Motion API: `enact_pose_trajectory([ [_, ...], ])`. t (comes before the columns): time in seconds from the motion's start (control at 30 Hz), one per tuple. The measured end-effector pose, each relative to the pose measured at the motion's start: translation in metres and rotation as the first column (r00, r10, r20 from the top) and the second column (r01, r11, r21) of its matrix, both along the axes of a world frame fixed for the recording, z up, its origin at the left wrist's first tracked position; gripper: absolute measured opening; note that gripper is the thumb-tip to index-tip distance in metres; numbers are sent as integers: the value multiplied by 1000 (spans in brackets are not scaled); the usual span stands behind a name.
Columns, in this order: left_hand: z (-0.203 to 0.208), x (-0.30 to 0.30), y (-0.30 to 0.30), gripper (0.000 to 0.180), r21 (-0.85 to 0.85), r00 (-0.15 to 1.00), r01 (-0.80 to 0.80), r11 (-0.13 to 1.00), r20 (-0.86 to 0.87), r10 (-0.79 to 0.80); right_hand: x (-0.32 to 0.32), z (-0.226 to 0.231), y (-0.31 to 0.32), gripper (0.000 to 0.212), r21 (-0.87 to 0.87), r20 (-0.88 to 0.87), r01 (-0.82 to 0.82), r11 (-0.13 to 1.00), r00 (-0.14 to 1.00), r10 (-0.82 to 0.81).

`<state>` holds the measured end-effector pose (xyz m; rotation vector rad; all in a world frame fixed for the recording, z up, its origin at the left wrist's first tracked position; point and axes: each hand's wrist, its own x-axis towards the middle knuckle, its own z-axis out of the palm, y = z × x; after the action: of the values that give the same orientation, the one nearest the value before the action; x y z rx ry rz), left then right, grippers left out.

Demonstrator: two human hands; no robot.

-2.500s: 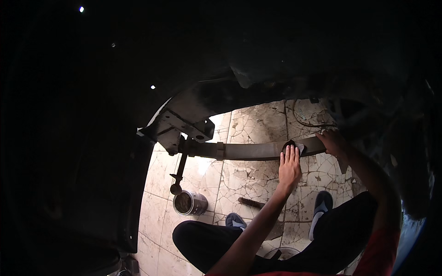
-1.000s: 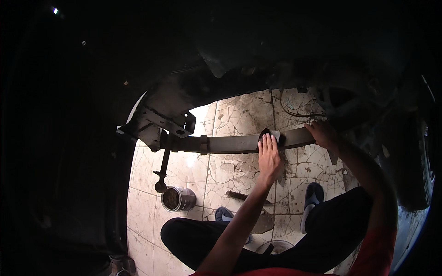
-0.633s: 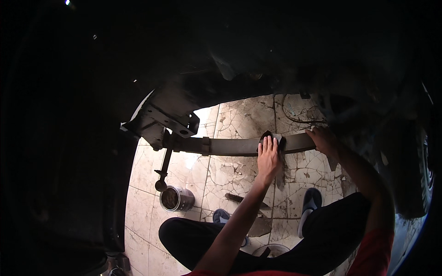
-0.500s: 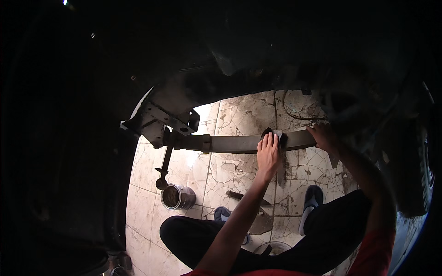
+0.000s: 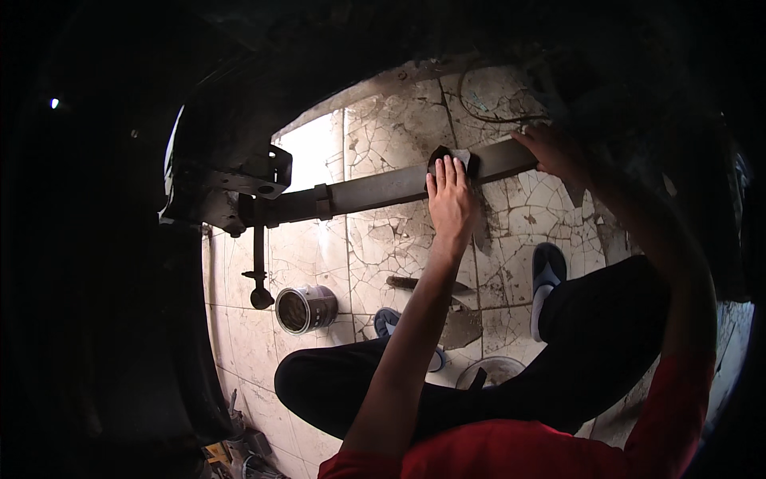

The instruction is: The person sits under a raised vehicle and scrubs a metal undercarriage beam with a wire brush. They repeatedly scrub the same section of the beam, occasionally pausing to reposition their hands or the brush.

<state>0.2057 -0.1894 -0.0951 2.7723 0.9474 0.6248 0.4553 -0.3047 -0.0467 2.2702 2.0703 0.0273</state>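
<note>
At upper centre, the left hand (image 5: 452, 206) lies flat, fingers extended, over a folded dark-and-pale sheet (image 5: 436, 154) on a leaf spring (image 5: 381, 188); the right hand (image 5: 552, 152) grips the leaf spring farther right. Work seems partway, its middle paler than its left end; what remains is unclear.

Floor (image 5: 383, 247) of pale square tiles, heavily cracked, dirt-stained. On it: open metal can (image 5: 321, 306), dark inside; dark stick (image 5: 401, 283) right of can; flat brown piece (image 5: 463, 329); two sandaled feet (image 5: 549, 267); round pale dish (image 5: 515, 366), partly hidden by leg (image 5: 594, 343).
</note>
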Motion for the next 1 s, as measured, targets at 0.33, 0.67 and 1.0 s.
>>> enact_pose_trajectory([
  [0.33, 8, -11, -3, 49, 50, 998, 17, 999, -64, -14, 3, -5, 6, 96, -43, 25, 5, 999, 1000, -4],
  [0.67, 7, 0, 9, 49, 66, 999, 2, 998, -38, 0, 13, 2, 12, 69, -85, -27, -84, 993, 996, 82],
  [1.0, 12, 5, 6, 49, 13, 999, 42, 999, 18, -42, -2, 39, -5, 78, -196, -50, -27, 980, 999, 18],
])
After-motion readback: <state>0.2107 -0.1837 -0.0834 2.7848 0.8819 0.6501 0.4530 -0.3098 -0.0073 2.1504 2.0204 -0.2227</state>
